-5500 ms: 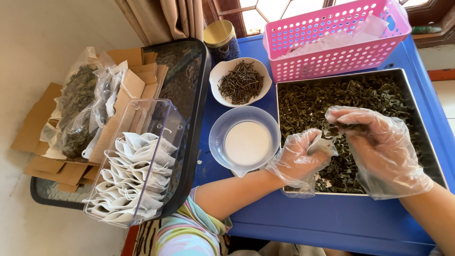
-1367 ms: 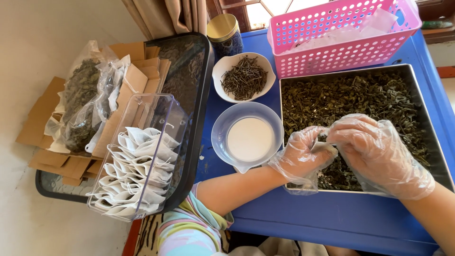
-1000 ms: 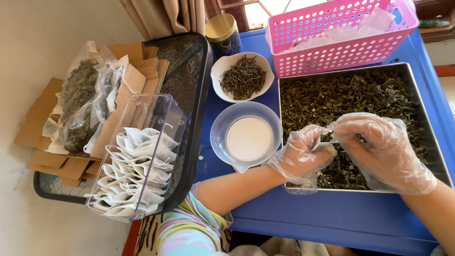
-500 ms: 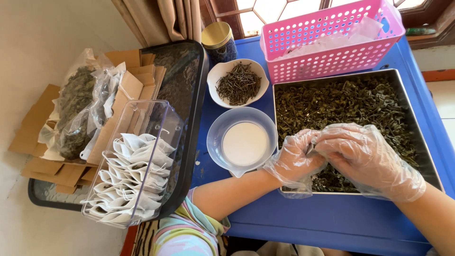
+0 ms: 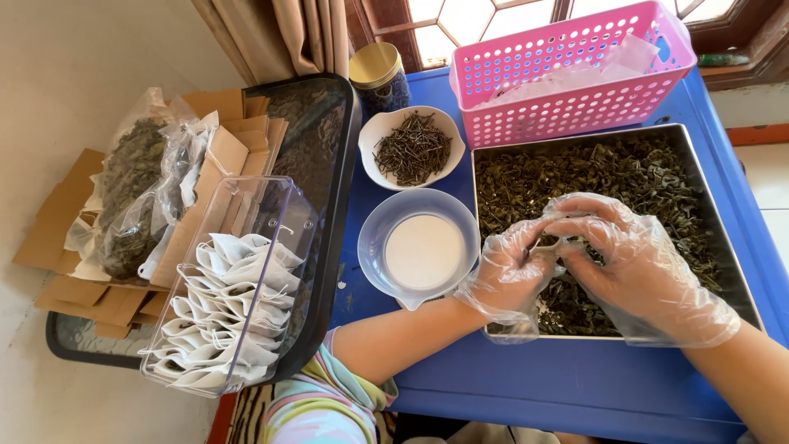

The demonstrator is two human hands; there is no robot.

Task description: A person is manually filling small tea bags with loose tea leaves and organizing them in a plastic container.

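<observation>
Both hands wear loose clear plastic gloves and meet over the near part of a rectangular metal tray (image 5: 744, 271) filled with dark dried leaves (image 5: 633, 173). The left hand (image 5: 511, 271) and right hand (image 5: 637, 259) pinch together at a small pale sachet (image 5: 552, 244) held between their fingertips, just above the leaves. Left of the tray stands a clear plastic cup with white inside (image 5: 421, 247), behind it a white bowl of dark twigs (image 5: 411, 146) and a pink plastic basket (image 5: 575, 70). A clear box of white drawstring sachets (image 5: 230, 304) sits on a black glass tray (image 5: 316, 131).
</observation>
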